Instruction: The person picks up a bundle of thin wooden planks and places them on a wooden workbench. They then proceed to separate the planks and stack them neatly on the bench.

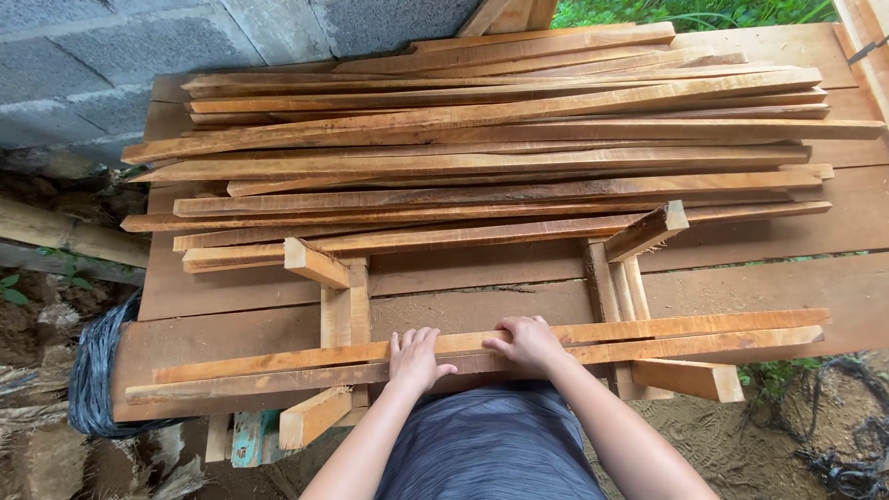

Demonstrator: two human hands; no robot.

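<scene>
My left hand (414, 359) lies flat, fingers spread, on two long wood strips (648, 338) at the bench's near edge; right hand (530, 343) curls over the same pair w/ a loose grip. Strips run left-right across two wooden cradles (341, 315), big slat pile (500, 139) well beyond.

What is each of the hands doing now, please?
Left hand: open, palm flat on the two long wooden slats.
Right hand: fingers curled over the upper slat's edge, pressing it rather than lifting it.

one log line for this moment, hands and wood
left hand: flat on near slats | right hand: gripping same slats | slats: across two wooden supports | slat pile: behind, untouched
</scene>
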